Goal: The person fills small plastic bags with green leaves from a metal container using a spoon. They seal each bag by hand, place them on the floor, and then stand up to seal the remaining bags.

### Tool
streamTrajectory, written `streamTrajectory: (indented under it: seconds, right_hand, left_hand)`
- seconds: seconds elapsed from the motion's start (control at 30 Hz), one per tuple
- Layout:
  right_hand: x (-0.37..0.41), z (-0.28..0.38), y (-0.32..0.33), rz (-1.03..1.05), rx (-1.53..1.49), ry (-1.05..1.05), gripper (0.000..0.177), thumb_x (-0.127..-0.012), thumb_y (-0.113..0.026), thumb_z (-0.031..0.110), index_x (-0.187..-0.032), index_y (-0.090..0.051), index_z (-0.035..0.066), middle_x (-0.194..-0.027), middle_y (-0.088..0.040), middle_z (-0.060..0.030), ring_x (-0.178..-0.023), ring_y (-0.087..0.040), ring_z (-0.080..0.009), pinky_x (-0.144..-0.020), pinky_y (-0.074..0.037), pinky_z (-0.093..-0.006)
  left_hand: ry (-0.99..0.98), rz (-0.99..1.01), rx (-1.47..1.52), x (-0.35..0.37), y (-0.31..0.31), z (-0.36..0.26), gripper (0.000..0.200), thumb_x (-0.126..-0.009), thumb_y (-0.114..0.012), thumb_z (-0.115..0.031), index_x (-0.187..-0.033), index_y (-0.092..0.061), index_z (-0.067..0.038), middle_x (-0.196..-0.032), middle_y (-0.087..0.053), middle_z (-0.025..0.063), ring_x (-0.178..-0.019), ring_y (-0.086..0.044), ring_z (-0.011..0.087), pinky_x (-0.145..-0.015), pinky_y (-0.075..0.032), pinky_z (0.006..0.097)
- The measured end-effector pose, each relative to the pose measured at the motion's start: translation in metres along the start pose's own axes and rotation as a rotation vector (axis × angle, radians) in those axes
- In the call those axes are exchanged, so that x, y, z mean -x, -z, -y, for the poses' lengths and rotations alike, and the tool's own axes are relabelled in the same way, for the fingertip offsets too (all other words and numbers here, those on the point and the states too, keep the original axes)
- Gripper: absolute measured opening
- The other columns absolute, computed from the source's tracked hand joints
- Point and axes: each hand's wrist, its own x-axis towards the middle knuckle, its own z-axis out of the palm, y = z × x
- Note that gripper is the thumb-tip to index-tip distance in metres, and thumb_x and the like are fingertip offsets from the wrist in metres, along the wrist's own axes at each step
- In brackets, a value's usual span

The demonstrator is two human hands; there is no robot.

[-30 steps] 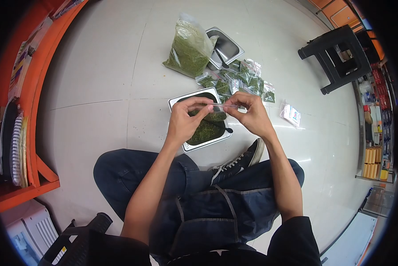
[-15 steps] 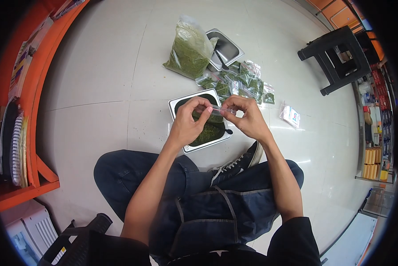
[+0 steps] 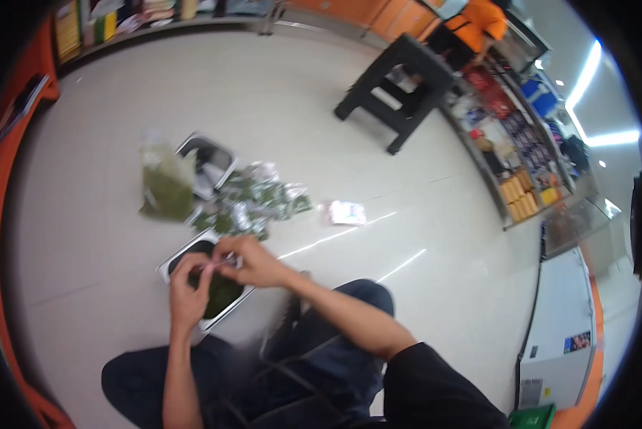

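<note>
My left hand point(image 3: 188, 289) and my right hand point(image 3: 253, 263) are close together, fingertips pinched on a small clear zip bag point(image 3: 226, 263) stretched between them. Most of the bag is hidden by the fingers, and motion blurs it. Directly below is a metal pan point(image 3: 165, 268) holding dried green flakes point(image 3: 223, 297). Just beyond the pan lies a pile of small filled zip bags point(image 3: 244, 207). A large clear bag of green flakes point(image 3: 166, 186) stands behind, beside a second metal pan point(image 3: 226, 159) with a dark utensil in it.
A white packet point(image 3: 347, 213) lies on the tiled floor right of the pile. Farther off stands a black stool point(image 3: 399, 89). Stocked shelves point(image 3: 510, 143) and a white freezer point(image 3: 560, 336) line the right side. A person in orange point(image 3: 478, 28) is at the back.
The view has swung right and up, so the floor items appear farther left and lower. Both hands still pinch the small bag above the pan. The person in orange has come into view.
</note>
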Motion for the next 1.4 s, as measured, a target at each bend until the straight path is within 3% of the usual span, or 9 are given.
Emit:
streamTrajectory:
  seconds: [0.43,0.5,0.73,0.93,1.1,1.3,1.4]
  right_hand:
    - [-0.002,0.012,0.000,-0.013,-0.021,-0.062,0.015,-0.077,-0.071,0.006,-0.087,-0.065,-0.003,-0.083,-0.066,-0.0132,-0.078,-0.065,-0.0254,-0.071,-0.050,-0.0366]
    - [-0.003,0.013,0.004,-0.002,-0.057,-0.169,0.014,-0.077,-0.070,0.006,-0.087,-0.065,-0.003,-0.082,-0.065,-0.0124,-0.077,-0.065,-0.0248,-0.070,-0.050,-0.0362]
    - [-0.008,0.008,0.012,0.009,-0.079,-0.201,0.013,-0.076,-0.071,0.004,-0.085,-0.066,-0.002,-0.078,-0.064,-0.0103,-0.075,-0.063,-0.0211,-0.068,-0.049,-0.0339]
    - [-0.009,0.014,0.013,0.033,-0.131,-0.122,0.011,-0.079,-0.073,0.004,-0.088,-0.069,-0.002,-0.080,-0.064,-0.0085,-0.077,-0.063,-0.0178,-0.073,-0.049,-0.0302]
    - [-0.002,0.007,0.015,-0.016,-0.217,-0.217,0.008,-0.083,-0.075,0.005,-0.083,-0.070,-0.001,-0.082,-0.065,-0.0069,-0.081,-0.062,-0.0149,-0.078,-0.049,-0.0300]
    - [0.002,0.008,0.023,0.036,-0.208,-0.209,0.010,-0.083,-0.076,0.007,-0.081,-0.070,-0.001,-0.081,-0.065,-0.0064,-0.081,-0.063,-0.0149,-0.079,-0.049,-0.0313]
    - [0.005,0.005,0.024,0.032,-0.185,-0.172,0.011,-0.083,-0.077,0.008,-0.083,-0.071,-0.001,-0.080,-0.066,-0.0060,-0.079,-0.063,-0.0141,-0.076,-0.049,-0.0309]
  left_hand:
    - [0.029,-0.032,-0.036,0.002,0.001,-0.004,0.004,-0.091,-0.062,0.002,-0.090,-0.059,0.004,-0.091,-0.063,0.0106,-0.087,-0.060,0.0201,-0.084,-0.047,0.0314]
    - [0.038,-0.053,-0.025,0.001,0.003,-0.003,0.005,-0.091,-0.062,0.002,-0.090,-0.058,0.004,-0.091,-0.063,0.0105,-0.086,-0.060,0.0200,-0.083,-0.047,0.0315]
    - [0.083,-0.046,0.111,-0.001,0.005,-0.005,0.005,-0.091,-0.065,0.000,-0.092,-0.062,0.003,-0.094,-0.063,0.0080,-0.087,-0.059,0.0158,-0.082,-0.046,0.0288]
    - [0.076,-0.056,0.146,-0.001,0.010,-0.003,0.005,-0.087,-0.070,0.001,-0.090,-0.066,0.005,-0.092,-0.065,0.0095,-0.086,-0.061,0.0156,-0.081,-0.047,0.0282]
    - [0.091,-0.077,0.147,-0.001,0.013,-0.001,0.006,-0.085,-0.072,0.001,-0.085,-0.068,0.005,-0.088,-0.068,0.0114,-0.084,-0.063,0.0178,-0.082,-0.048,0.0294]
    - [0.131,-0.037,0.208,0.001,0.011,0.005,0.010,-0.085,-0.075,-0.001,-0.093,-0.072,0.004,-0.093,-0.070,0.0114,-0.089,-0.064,0.0169,-0.084,-0.049,0.0298]
    - [0.189,-0.032,0.408,0.003,0.007,0.004,0.015,-0.085,-0.075,-0.001,-0.099,-0.072,0.003,-0.095,-0.071,0.0114,-0.091,-0.065,0.0159,-0.085,-0.049,0.0293]
